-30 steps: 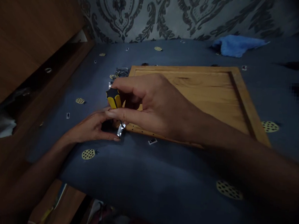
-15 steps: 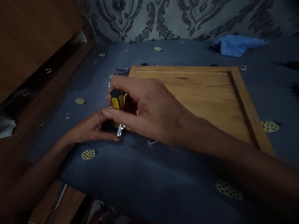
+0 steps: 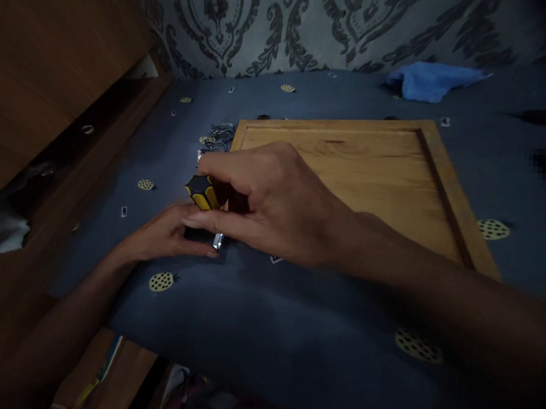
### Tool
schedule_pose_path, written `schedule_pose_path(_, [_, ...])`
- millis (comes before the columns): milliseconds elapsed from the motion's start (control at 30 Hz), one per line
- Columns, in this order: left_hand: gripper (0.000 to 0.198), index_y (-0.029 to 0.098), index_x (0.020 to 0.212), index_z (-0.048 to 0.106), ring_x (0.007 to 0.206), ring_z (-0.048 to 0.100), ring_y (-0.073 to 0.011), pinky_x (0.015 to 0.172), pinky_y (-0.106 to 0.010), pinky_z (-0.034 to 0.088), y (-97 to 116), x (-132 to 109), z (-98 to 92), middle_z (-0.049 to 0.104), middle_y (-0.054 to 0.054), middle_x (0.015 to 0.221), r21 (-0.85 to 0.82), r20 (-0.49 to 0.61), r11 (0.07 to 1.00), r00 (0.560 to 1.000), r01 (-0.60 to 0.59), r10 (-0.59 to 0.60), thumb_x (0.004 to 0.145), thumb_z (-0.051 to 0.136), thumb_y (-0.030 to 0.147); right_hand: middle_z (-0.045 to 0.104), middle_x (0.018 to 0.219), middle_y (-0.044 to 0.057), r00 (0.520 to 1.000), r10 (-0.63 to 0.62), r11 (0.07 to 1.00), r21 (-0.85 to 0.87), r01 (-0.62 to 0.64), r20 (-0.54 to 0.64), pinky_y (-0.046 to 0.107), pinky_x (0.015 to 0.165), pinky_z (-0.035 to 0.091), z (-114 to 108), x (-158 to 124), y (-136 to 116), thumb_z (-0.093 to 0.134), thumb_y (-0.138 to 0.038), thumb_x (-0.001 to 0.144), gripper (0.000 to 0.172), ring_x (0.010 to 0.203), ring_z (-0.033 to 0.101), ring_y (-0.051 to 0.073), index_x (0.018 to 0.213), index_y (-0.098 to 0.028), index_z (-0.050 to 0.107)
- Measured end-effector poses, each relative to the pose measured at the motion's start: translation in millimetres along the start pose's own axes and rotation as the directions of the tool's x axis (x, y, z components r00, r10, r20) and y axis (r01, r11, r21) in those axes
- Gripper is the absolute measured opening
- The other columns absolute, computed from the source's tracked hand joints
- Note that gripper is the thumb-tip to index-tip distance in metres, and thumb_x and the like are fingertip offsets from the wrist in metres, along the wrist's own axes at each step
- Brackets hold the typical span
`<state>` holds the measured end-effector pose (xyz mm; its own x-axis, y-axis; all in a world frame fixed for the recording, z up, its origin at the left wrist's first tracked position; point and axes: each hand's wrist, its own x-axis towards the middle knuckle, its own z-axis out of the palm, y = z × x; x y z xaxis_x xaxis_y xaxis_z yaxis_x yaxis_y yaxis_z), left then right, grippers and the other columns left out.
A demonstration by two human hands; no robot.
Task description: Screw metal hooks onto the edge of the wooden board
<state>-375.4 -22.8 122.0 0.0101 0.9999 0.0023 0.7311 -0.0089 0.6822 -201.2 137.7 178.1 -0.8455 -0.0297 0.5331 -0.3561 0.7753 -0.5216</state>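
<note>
My right hand [image 3: 282, 205] is closed around the black-and-yellow handle of a screwdriver [image 3: 203, 194], which leans to the left. Its shaft and tip are hidden behind my fingers. Below it, my left hand [image 3: 169, 232] pinches a small shiny metal fitting [image 3: 217, 242] at the near left corner of a framed wooden panel [image 3: 372, 173]. My left thumb presses against the fitting's near end, while the other left fingers are mostly covered by my right hand. The panel lies flat on a dark blue cloth [image 3: 247, 326] with a pineapple print.
Beside the panel's far left corner lie several small metal pieces [image 3: 222, 133]. A blue cloth [image 3: 431, 83] is crumpled near the patterned wall [image 3: 302, 27]. Wooden furniture [image 3: 60, 49] borders the left side. A dark object, partly blurred out, sits at the right edge.
The screwdriver handle has shifted left and a little lower, and leans more to the left. My right fingers have moved with it. The left hand and panel stay in place.
</note>
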Motion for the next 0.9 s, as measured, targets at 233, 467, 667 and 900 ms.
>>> schedule_pose_path(233, [0.049,0.022,0.104,0.075,0.101,0.070,-0.0289,0.097,-0.044,0.058,2.7,0.3,-0.2,0.075,-0.005,0.101,-0.028,-0.020,0.999,1.000,0.023,-0.024,0.086,0.077,0.067,0.060,0.075,-0.005,0.992,0.023,0.998,-0.054,-0.030,-0.123,0.027,0.065,0.042,-6.7,-1.3,-11.2,0.061,-0.038,0.105,0.030,0.068,0.056,0.009,0.082,-0.020,0.054])
schedule_pose_path(467, [0.048,0.024,0.108,0.074,0.105,0.068,-0.0285,0.096,-0.043,0.058,-6.5,1.1,-1.4,0.073,-0.006,0.112,-0.004,0.002,1.000,1.000,0.017,-0.017,0.082,0.082,0.063,0.051,0.069,-0.006,0.986,0.036,0.996,-0.074,-0.049,-0.163,0.029,0.066,0.039,-9.7,0.1,-6.0,0.061,-0.035,0.104,0.033,0.063,0.047,0.009,0.077,-0.021,0.047])
schedule_pose_path(667, [0.056,0.024,0.120,0.073,0.099,0.069,-0.0278,0.096,-0.044,0.059,-9.7,-1.7,0.3,0.074,-0.005,0.108,0.012,-0.005,0.999,0.999,0.049,-0.049,0.083,0.079,0.066,0.047,0.066,-0.006,0.993,0.080,0.995,-0.057,-0.085,-0.092,0.028,0.062,0.035,-1.4,1.4,-1.6,0.064,-0.032,0.103,0.043,0.061,0.042,0.008,0.071,-0.022,0.036])
schedule_pose_path(900, [0.052,0.024,0.102,0.071,0.097,0.069,-0.0278,0.097,-0.045,0.059,-9.4,-1.1,-0.3,0.073,-0.005,0.099,0.036,-0.028,0.999,0.999,0.021,-0.020,0.081,0.078,0.071,0.044,0.066,-0.007,0.993,0.089,0.996,-0.022,-0.091,-0.078,0.029,0.064,0.033,1.0,1.6,-1.2,0.065,-0.025,0.102,0.043,0.063,0.042,0.009,0.072,-0.022,0.034])
